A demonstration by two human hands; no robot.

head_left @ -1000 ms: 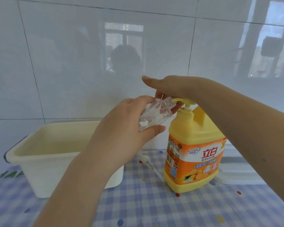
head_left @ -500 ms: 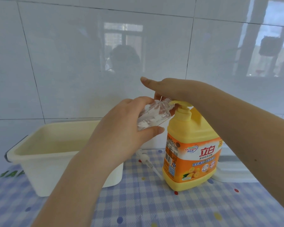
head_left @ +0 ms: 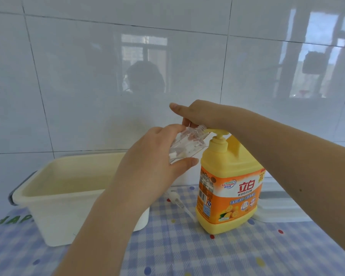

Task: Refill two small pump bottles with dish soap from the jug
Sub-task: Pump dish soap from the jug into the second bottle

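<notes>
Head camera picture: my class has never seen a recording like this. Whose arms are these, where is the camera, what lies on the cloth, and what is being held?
There is no machine here. A person wears a wide-angle camera on the head, so you look forward and down along their own two bare arms.

The left hand grips a small clear plastic bottle, tilted, with its open mouth at the spout of the tall yellow dish soap jug with an orange label. The right hand rests on top of the jug's yellow pump head, fingers fairly straight, as if pressing it.

On the blue checked tablecloth stand the jug, a cream plastic tub on the left and a white lidded box behind the right arm. A small white pump top with its tube lies between tub and jug. White wall tiles are behind.
</notes>
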